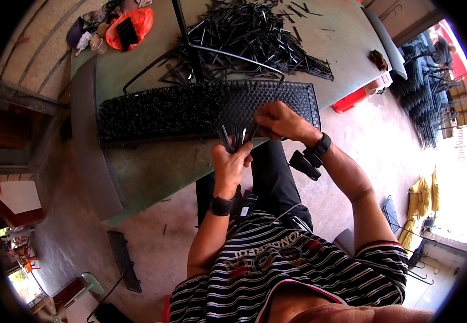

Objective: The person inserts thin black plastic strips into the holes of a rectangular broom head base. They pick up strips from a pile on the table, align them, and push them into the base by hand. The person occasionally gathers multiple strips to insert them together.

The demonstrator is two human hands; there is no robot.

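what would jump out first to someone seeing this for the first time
First, the long black perforated panel lying across the green table, its left part bristling with black pins. At its near right edge, the right hand presses on the panel while the left hand grips a bundle of black pins. Beyond it lies a big loose heap of black pins, with an orange bag at the far left corner.
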